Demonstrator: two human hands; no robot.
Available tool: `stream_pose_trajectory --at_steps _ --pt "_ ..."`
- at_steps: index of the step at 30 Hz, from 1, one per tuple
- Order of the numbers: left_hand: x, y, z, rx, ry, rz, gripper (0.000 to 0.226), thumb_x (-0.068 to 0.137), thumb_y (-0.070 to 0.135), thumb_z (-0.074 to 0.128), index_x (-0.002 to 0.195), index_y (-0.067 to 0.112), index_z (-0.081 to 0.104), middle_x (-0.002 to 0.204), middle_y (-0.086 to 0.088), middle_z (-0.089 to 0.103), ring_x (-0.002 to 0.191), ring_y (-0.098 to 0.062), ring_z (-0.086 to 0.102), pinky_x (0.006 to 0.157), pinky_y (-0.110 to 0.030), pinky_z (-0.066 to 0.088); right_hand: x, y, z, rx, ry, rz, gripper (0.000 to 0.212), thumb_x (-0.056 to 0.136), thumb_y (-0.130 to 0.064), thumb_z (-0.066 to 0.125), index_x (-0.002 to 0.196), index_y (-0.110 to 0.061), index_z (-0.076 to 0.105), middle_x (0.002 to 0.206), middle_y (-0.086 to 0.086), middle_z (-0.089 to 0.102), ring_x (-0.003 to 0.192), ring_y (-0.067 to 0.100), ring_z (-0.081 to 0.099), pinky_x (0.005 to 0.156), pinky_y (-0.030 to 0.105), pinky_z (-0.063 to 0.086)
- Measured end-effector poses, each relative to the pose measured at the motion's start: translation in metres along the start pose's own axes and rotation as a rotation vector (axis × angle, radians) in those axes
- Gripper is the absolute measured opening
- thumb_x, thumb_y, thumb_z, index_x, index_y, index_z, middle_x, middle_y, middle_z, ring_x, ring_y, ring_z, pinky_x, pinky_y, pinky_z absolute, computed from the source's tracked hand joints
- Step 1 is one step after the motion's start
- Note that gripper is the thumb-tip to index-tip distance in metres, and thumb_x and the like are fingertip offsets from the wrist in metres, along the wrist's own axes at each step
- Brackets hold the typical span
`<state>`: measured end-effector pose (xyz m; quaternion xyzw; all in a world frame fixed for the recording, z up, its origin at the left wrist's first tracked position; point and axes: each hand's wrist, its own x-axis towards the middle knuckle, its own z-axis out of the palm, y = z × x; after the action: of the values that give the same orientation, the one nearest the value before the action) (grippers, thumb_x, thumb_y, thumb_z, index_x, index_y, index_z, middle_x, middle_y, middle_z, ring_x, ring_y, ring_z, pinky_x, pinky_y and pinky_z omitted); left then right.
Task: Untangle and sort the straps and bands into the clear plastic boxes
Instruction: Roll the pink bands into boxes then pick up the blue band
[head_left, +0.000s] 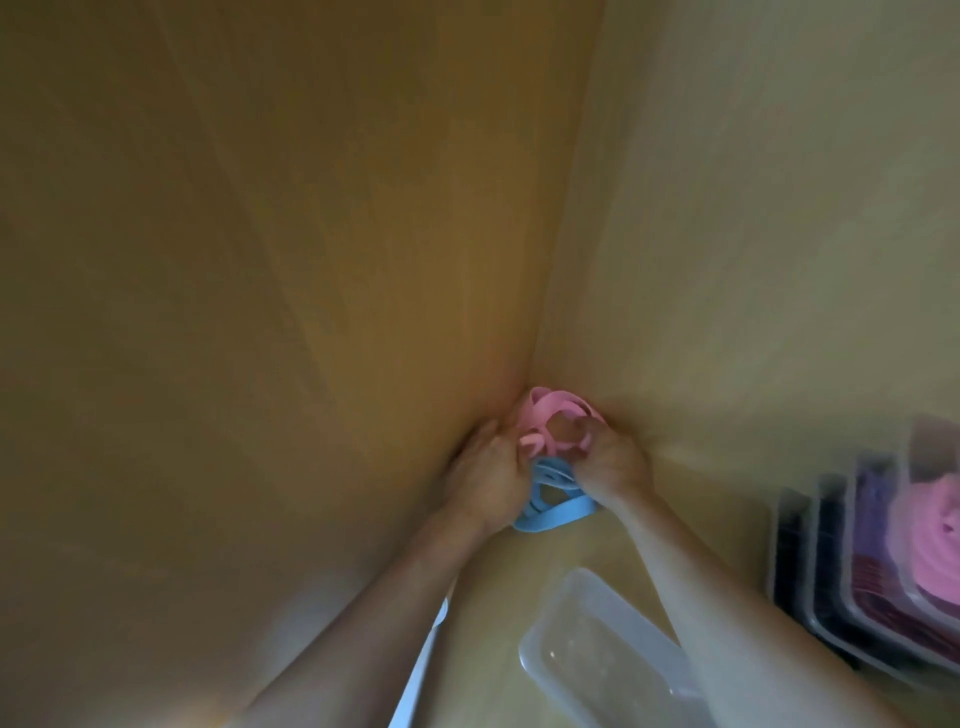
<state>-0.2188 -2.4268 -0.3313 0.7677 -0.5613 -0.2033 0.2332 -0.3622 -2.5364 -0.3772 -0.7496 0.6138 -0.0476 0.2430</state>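
Note:
A tangle of pink bands (545, 415) and blue bands (553, 499) lies in the far corner where two tan walls meet. My left hand (485, 475) grips the tangle from the left, its fingers curled into the bands. From the right, my right hand (613, 460) pinches the pink loops, fingers curled round them. An empty clear plastic box (597, 649) sits near me between my forearms. A strip of blue band (421, 670) trails down beside my left forearm.
At the right edge stands a stack of clear boxes (857, 571), blurred, with pink and dark bands inside. Tan walls (311, 260) close the space on the left and at the back. The tan surface runs under my arms.

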Motion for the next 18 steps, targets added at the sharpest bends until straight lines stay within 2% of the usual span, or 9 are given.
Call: stream_pose_trajectory --at_steps 4,8,14,18 --pt "-0.002 -0.005 0.003 0.000 -0.005 -0.038 0.031 0.104 0.029 0.039 0.118 0.011 0.060 0.125 -0.010 0.055 0.119 -0.029 0.054 0.097 -0.039 0.044 0.000 0.020 0.010 -0.182 0.168 -0.037 0.050 0.081 -0.038 0.070 0.130 -0.035 0.061 0.121 0.010 0.041 0.118 0.034 0.044 0.105 0.043 0.041" --pt "-0.004 -0.005 0.003 0.022 0.003 -0.045 0.034 0.103 0.037 0.042 0.112 0.010 0.061 0.122 -0.008 0.056 0.114 -0.028 0.055 0.091 -0.039 0.046 0.002 0.028 0.019 -0.277 0.199 -0.053 0.049 0.081 -0.041 0.070 0.127 -0.031 0.059 0.125 0.007 0.045 0.123 0.031 0.041 0.107 0.043 0.036" --pt "-0.007 -0.004 -0.004 0.001 0.007 -0.033 0.038 0.104 0.043 0.040 0.117 0.013 0.060 0.121 -0.005 0.056 0.110 -0.025 0.057 0.089 -0.039 0.048 0.009 0.025 0.019 -0.150 0.228 -0.048 0.048 0.078 -0.038 0.078 0.117 -0.020 0.058 0.116 0.011 0.051 0.117 0.034 0.047 0.103 0.041 0.039" --pt "-0.011 -0.001 -0.007 -0.006 0.008 -0.035 0.035 0.104 0.041 0.041 0.117 0.015 0.059 0.122 -0.004 0.056 0.111 -0.025 0.057 0.089 -0.038 0.048 0.007 0.022 0.015 0.028 0.197 -0.022 0.036 0.082 -0.017 0.072 0.114 -0.015 0.057 0.116 0.012 0.054 0.111 0.033 0.052 0.094 0.040 0.045"
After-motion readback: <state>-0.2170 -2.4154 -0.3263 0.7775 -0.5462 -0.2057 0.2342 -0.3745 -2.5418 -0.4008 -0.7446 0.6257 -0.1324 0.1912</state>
